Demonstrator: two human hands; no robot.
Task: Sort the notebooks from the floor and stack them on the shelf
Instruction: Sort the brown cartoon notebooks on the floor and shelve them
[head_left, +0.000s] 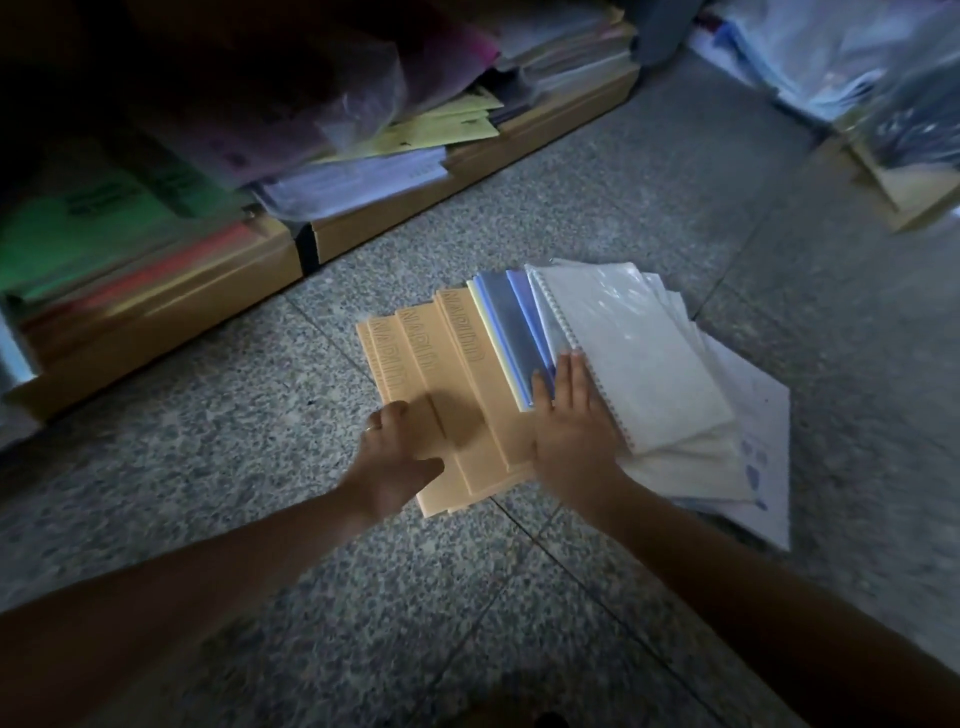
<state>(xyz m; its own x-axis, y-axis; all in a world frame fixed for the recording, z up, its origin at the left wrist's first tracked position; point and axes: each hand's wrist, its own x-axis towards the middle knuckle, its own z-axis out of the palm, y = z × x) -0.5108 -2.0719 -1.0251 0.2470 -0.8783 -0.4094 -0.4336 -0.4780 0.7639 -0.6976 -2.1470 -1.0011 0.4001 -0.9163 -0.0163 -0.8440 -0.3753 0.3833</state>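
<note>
The speckled floor (675, 182) ran back to a low shelf (467, 166) at far left, loaded with blurred paper stacks. In the middle of the floor the notebooks (498, 364) lay fanned, with orange notebooks (462, 384) at left, blue notebooks (511, 332) between and white notebooks (654, 364) at right. The right hand (574, 421) lay flat where blue met white, fingers straight and close together, while the left hand (397, 452) held the near left edge of the orange notebooks, fingers curled, thumb on the cover.
</note>
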